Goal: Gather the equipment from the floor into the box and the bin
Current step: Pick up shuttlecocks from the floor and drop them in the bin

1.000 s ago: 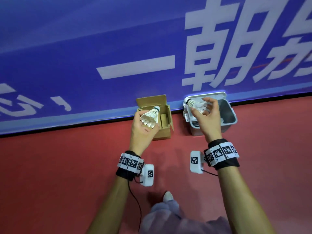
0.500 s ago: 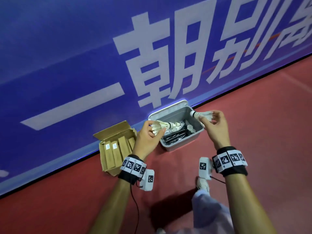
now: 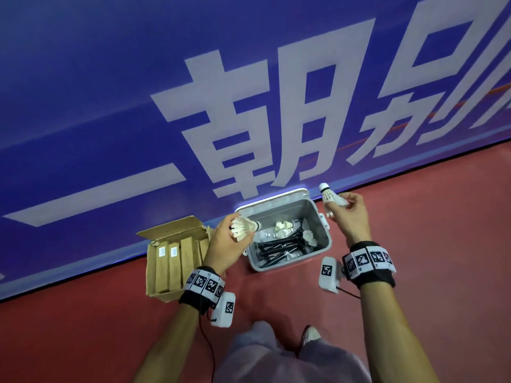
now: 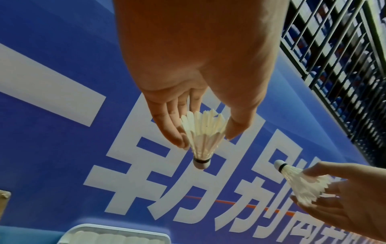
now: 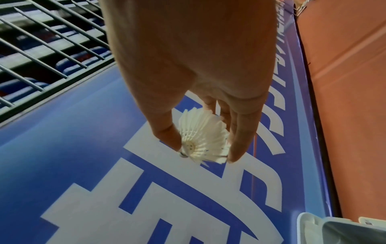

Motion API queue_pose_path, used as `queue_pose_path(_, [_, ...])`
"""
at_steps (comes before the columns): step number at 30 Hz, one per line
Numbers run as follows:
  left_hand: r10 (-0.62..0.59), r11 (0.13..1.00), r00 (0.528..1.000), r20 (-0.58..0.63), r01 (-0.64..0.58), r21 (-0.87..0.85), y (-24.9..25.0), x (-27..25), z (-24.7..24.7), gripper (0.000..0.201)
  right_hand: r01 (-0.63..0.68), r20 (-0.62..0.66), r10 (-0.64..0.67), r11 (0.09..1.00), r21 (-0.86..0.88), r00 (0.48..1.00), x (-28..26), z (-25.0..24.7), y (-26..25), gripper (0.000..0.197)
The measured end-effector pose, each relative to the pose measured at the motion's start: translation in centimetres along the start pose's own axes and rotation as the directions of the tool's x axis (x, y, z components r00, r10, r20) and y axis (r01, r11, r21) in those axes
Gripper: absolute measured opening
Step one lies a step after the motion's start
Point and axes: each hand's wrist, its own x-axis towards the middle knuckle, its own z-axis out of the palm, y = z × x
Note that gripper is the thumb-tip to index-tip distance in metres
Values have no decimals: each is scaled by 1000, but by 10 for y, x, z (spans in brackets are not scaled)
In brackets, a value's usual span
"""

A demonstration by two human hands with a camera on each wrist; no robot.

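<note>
My left hand (image 3: pixel 229 241) pinches a white feather shuttlecock (image 3: pixel 244 227) by its skirt, cork pointing right over the left rim of the grey bin (image 3: pixel 293 265); the same shuttlecock (image 4: pixel 203 137) shows between thumb and fingers in the left wrist view. To the right of the bin, at its far corner, my right hand (image 3: pixel 347 214) holds a second shuttlecock (image 3: pixel 331 196) with its cork up; the right wrist view shows that shuttlecock (image 5: pixel 203 140) end-on. Several shuttlecocks and black rods lie inside the bin. An open cardboard box (image 3: pixel 177 261) with long brown cartons stands left of the bin.
Box and bin stand on the red floor (image 3: pixel 428 258) against a blue banner wall (image 3: pixel 249 92) with large white characters. My legs and a shoe (image 3: pixel 311 334) are below the bin. Metal railings (image 4: pixel 334 57) rise above the banner.
The camera has shifted, so bin and box now sit further right and lower. My left hand's shuttlecock stays at the bin's left rim; my right hand has moved right, outside the bin's right edge.
</note>
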Motion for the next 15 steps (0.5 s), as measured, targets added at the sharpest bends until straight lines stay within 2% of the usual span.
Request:
queue_pose_path(3, [-42,995,999,-3,43,87,-27,38,-2,54,-61,31,62,997,-36,998,34,15,3,40])
queue_pose_path(6, [-99,989,995,18,96,111,-53,83,1,57,-111,73,120,987,-120,990,66,30,6,35])
queue_pose_path(9, [-140,986,986,89,130,109,-73,137,17,60,-84,92,108,968,-235,990,100,45,9,29])
queue_pose_path(11, [-181,980,972,150,166,111,-79,173,34,56,-61,57,82,952,-300,995,122,52,8,23])
queue_pose_path(13, [-220,973,958,183,201,116,-82,206,54,45,-61,14,70,942,-331,997,143,56,15,23])
queue_pose_path(15, [-261,962,940,219,236,136,-86,235,74,42,-95,-2,101,929,-357,995,167,62,34,26])
